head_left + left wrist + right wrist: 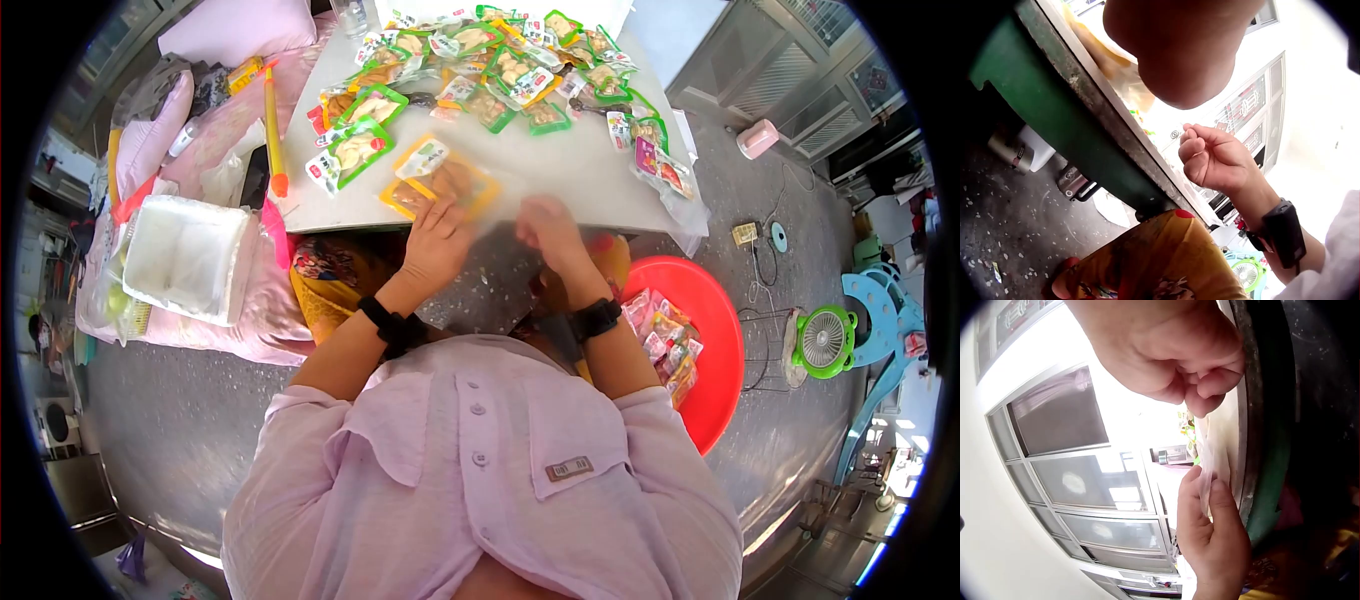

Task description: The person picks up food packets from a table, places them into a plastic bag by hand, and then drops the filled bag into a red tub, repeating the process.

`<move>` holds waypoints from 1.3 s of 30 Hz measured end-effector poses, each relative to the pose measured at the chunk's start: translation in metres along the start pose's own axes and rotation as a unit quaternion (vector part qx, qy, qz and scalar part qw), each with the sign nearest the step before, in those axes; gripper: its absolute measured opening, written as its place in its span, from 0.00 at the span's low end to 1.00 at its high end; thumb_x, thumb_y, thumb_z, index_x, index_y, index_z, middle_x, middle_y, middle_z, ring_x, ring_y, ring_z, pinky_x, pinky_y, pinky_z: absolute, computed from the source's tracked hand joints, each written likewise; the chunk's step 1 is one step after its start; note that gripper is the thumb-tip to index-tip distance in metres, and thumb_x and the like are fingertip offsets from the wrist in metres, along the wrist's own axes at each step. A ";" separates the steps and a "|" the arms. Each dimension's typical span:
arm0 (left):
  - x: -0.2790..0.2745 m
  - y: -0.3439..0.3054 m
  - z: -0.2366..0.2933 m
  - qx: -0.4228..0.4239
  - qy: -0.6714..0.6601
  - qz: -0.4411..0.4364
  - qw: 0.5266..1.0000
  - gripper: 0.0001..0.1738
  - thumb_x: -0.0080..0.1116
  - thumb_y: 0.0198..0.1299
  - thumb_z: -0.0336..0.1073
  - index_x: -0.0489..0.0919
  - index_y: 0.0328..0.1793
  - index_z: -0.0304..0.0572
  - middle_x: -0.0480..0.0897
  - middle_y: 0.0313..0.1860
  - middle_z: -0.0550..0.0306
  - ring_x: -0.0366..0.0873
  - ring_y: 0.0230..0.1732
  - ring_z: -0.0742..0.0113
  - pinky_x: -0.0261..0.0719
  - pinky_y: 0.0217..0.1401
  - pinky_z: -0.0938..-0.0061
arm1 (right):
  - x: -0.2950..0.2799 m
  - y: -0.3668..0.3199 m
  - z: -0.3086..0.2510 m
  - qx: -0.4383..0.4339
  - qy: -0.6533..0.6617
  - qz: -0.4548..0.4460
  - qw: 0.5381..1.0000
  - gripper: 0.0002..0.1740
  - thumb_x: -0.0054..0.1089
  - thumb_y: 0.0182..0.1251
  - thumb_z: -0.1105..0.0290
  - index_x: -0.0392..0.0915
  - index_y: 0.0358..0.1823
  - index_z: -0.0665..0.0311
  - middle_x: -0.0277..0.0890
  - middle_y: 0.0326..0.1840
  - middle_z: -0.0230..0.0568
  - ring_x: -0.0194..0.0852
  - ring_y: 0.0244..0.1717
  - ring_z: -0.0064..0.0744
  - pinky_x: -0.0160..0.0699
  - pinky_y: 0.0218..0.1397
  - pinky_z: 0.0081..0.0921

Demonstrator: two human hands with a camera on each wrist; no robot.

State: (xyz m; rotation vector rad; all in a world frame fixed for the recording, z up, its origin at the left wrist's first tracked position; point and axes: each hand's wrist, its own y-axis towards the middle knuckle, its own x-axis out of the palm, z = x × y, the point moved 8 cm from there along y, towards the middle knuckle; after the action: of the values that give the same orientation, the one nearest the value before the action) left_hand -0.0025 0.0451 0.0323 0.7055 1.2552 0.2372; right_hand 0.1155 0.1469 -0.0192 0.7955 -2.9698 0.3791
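Observation:
My left hand (438,243) grips the near edge of a yellow-bordered food packet (455,182) over the table's front edge. In the right wrist view, the left thumb and fingers pinch the packet's clear plastic edge (1215,459). My right hand (550,230), a little blurred, is just right of the packet. Its fingers are curled in, as the left wrist view of the right hand (1213,161) shows, and nothing is visible in them. Beyond the hands, several green- and yellow-edged food packets (510,75) lie heaped on the table (340,210).
A red basin (715,350) of small wrapped packets (660,335) stands on the floor at the right. On the left, a white foam box (185,260) sits on a pink-covered surface (270,340). A green fan (826,341) is farther right.

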 end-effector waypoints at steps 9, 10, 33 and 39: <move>-0.068 0.030 -0.022 -0.106 -0.272 0.048 0.955 0.07 0.48 0.50 0.23 0.71 0.36 0.34 0.73 0.41 0.45 0.71 0.46 0.54 0.68 0.47 0.71 | 0.024 -0.056 -0.106 -0.452 -0.378 0.114 0.800 0.27 0.59 0.43 0.66 0.64 0.47 0.64 0.64 0.45 0.48 0.61 0.50 0.43 0.61 0.48 0.34; -0.073 0.030 -0.020 -0.118 -0.293 0.031 0.948 0.06 0.46 0.53 0.24 0.72 0.38 0.35 0.74 0.43 0.46 0.72 0.45 0.57 0.68 0.47 0.72 | 0.031 -0.069 -0.116 -0.466 -0.399 0.118 0.781 0.28 0.61 0.40 0.66 0.65 0.47 0.62 0.63 0.46 0.48 0.58 0.53 0.45 0.57 0.51 0.38; -0.033 0.013 0.020 -0.218 -0.566 -0.213 0.766 0.10 0.42 0.58 0.28 0.69 0.45 0.36 0.72 0.47 0.52 0.68 0.47 0.69 0.64 0.52 0.77 | -0.078 -0.165 -0.128 -0.215 -0.387 0.001 0.897 0.06 0.50 0.52 0.71 0.69 0.30 0.66 0.67 0.24 0.43 0.67 0.30 0.38 0.65 0.33 0.27; 0.024 -0.054 -0.056 -0.334 -0.473 -0.246 0.778 0.09 0.43 0.57 0.30 0.71 0.43 0.38 0.74 0.39 0.60 0.68 0.41 0.76 0.66 0.46 0.81 | -0.198 -0.199 -0.092 -0.034 -0.358 0.134 0.923 0.04 0.50 0.53 0.73 0.70 0.27 0.68 0.67 0.22 0.33 0.64 0.26 0.22 0.64 0.31 0.20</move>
State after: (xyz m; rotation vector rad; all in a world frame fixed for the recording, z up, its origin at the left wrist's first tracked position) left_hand -0.0581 0.0361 -0.0265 -0.1768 0.2747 -0.1205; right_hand 0.3846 0.0992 0.0933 0.6129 -3.7666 -0.0338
